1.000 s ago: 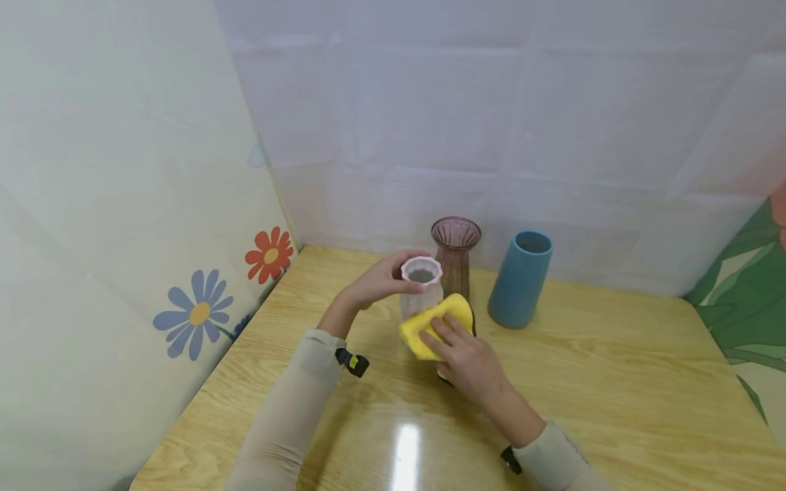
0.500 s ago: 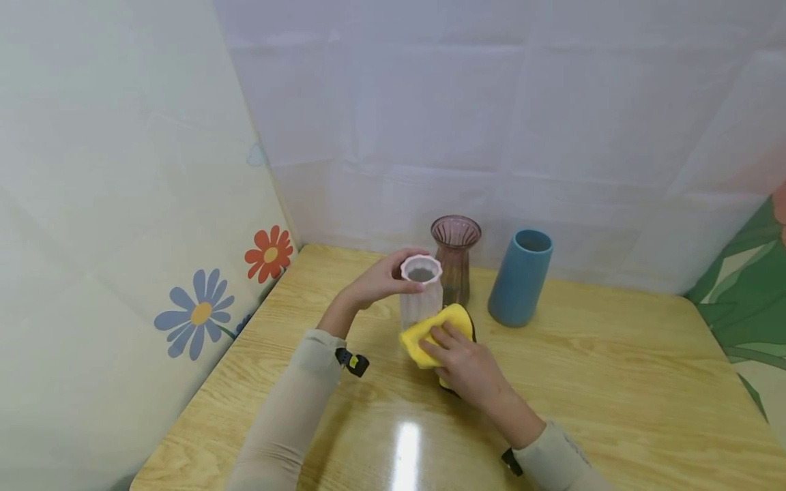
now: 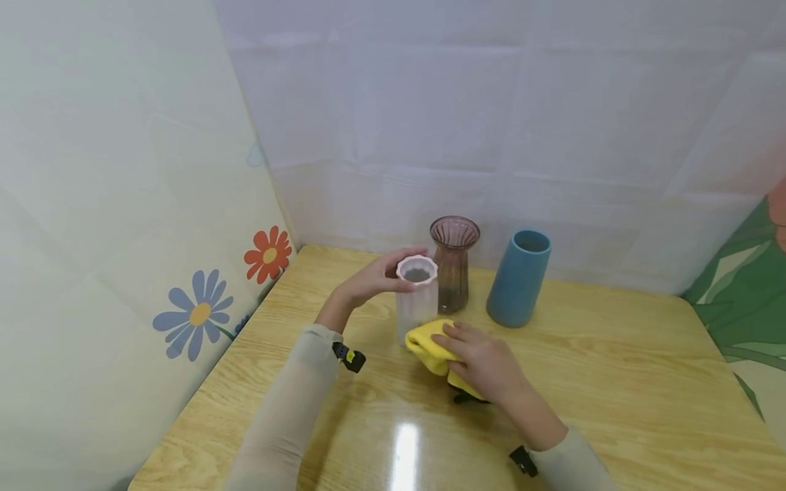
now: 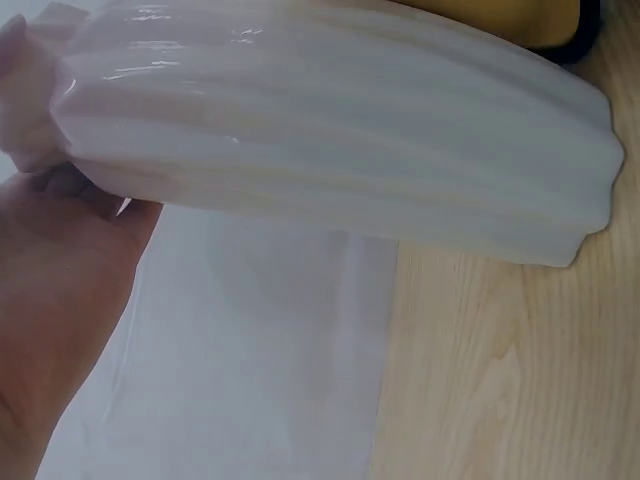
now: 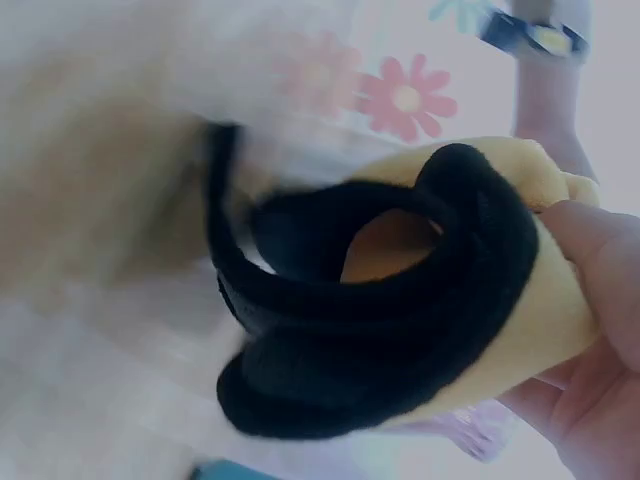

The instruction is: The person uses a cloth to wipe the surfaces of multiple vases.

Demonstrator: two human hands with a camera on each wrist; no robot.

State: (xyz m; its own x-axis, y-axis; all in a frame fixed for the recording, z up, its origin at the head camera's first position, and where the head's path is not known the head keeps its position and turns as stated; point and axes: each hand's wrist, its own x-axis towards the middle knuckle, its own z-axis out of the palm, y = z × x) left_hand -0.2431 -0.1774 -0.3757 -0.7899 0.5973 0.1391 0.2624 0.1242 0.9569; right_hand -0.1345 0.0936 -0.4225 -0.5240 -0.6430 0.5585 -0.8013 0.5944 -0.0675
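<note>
My left hand (image 3: 374,278) grips a pale pink-white ribbed vase (image 3: 417,307) just below its scalloped rim, thumb in front and fingers behind. The vase stands upright or nearly so; in the left wrist view its glossy ribbed wall (image 4: 330,130) fills the upper part. A yellow cloth (image 3: 431,343) with black edging is bunched in my right hand (image 3: 488,361), at the vase's lower right side. Whether cloth and vase touch is unclear. In the right wrist view, the cloth's black edging (image 5: 390,350) curls in a loop, with the hand behind it.
Behind the held vase, a purple glass vase (image 3: 453,273) with a flared rim stands near the back wall. A blue tapered vase (image 3: 518,283) is to its right. All are on a wood-grain table (image 3: 614,368), with flower-printed sheeting (image 3: 199,314) at the left.
My right hand and the cloth have slid down along the vase and moved slightly right, showing more of its wall. The vase and left hand have shifted a little left.
</note>
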